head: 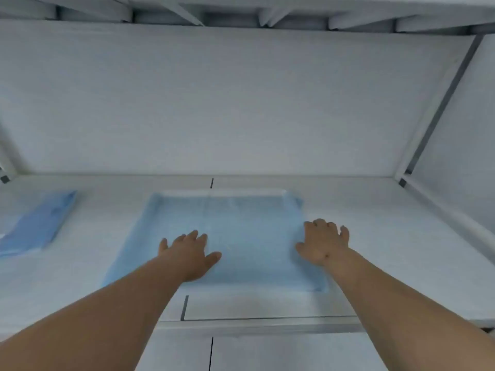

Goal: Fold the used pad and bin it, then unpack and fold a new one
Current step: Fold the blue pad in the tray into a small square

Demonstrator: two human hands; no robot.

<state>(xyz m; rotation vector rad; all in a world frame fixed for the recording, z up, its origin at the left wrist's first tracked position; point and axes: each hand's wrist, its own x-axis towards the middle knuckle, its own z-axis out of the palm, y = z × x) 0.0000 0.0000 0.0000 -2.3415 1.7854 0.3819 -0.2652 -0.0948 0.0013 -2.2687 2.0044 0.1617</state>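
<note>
A light blue pad (235, 226) lies spread flat on the white table (388, 250), with a white strip along its far edge. My left hand (187, 253) rests palm down on the pad's left half, fingers spread. My right hand (324, 241) lies flat on the pad's right edge, fingers apart. Neither hand grips anything. A folded blue pack of pads (34, 226) sits at the far left of the table, partly cut off by the frame.
A white back wall (241, 103) rises just behind the table. A white side panel with a dark frame bar (442, 103) closes the right side. The table's front edge (254, 324) runs below the pad.
</note>
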